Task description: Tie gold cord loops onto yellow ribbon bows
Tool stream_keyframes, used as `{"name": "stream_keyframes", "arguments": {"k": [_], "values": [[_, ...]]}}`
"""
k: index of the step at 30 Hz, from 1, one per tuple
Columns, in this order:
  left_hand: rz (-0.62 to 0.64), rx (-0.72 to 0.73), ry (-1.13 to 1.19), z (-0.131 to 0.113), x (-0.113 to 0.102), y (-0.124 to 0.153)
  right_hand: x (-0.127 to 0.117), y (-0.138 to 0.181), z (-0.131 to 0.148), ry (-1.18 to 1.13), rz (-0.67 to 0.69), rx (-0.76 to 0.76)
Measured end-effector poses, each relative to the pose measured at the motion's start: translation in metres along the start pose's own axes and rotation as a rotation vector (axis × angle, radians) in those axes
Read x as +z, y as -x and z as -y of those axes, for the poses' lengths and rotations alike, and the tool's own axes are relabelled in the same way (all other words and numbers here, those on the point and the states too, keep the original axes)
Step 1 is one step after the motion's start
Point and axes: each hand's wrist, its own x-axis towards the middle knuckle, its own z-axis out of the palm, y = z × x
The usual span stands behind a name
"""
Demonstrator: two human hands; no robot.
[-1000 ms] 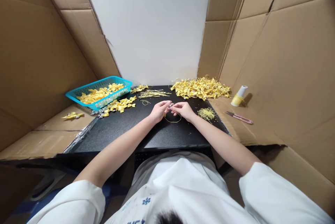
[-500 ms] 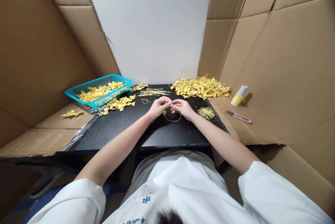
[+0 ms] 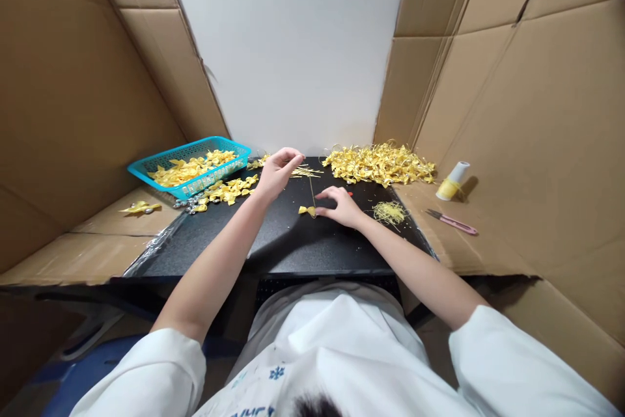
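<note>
My left hand (image 3: 276,172) is raised above the black table (image 3: 273,241), its fingers pinched on the end of a thin gold thread (image 3: 312,190). The thread runs taut down to a small yellow ribbon bow (image 3: 307,210) on the table. My right hand (image 3: 340,205) rests on the table just right of the bow, fingers curled and pressing down by the bow and the thread's lower end.
A teal basket (image 3: 191,168) with yellow bows stands at the left; more bows (image 3: 225,192) lie beside it. A big heap of yellow ribbon pieces (image 3: 379,165) is at the back right. Cut gold threads (image 3: 388,211), a thread spool (image 3: 453,181) and pink snips (image 3: 452,222) lie right. Cardboard walls enclose the table.
My hands, which were together over a loop of thread, have parted. The left hand rose up and back, pulling the thread taut; the right hand stayed low by the bow.
</note>
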Motion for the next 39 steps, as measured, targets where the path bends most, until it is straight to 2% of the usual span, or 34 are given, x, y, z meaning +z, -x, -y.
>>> {"name": "stream_keyframes", "arguments": {"k": [2, 4, 7, 9, 11, 13, 14, 17, 22, 26, 30, 35, 39], "values": [[0.099, 0.037, -0.051, -0.006, 0.004, 0.001, -0.005, -0.007, 0.008, -0.138, -0.064, -0.007], [0.179, 0.055, -0.084, -0.009, 0.010, 0.002, -0.008, -0.017, 0.016, -0.265, -0.064, -0.028], [0.227, 0.028, -0.035, -0.006, 0.017, 0.005, -0.006, -0.028, 0.025, -0.371, -0.044, -0.066], [0.222, -0.052, -0.001, 0.003, 0.015, 0.008, -0.004, -0.032, 0.028, -0.428, -0.063, -0.069], [0.214, -0.192, -0.073, 0.016, 0.008, 0.012, -0.002, -0.032, 0.028, -0.499, -0.102, -0.041], [0.257, -0.315, -0.283, 0.030, -0.003, 0.019, -0.004, -0.031, 0.029, -0.570, -0.136, 0.001], [0.318, -0.346, -0.397, 0.037, -0.009, 0.023, -0.006, -0.031, 0.030, -0.600, -0.145, 0.023], [0.430, -0.328, -0.504, 0.051, -0.018, 0.034, -0.013, -0.030, 0.034, -0.656, -0.155, 0.061], [0.499, -0.257, -0.359, 0.052, -0.011, 0.040, -0.017, -0.030, 0.042, -0.722, -0.174, 0.095], [0.467, -0.376, -0.274, 0.051, -0.003, 0.044, -0.021, -0.029, 0.047, -0.753, -0.200, 0.091], [0.344, -0.503, -0.066, 0.052, 0.003, 0.048, -0.026, -0.029, 0.051, -0.703, -0.196, 0.048], [0.220, -0.546, 0.096, 0.043, 0.011, 0.050, -0.020, -0.024, 0.039, -0.475, -0.115, -0.013], [0.179, -0.591, 0.142, 0.039, 0.015, 0.053, -0.007, -0.016, 0.023, -0.275, -0.061, 0.074]]}}
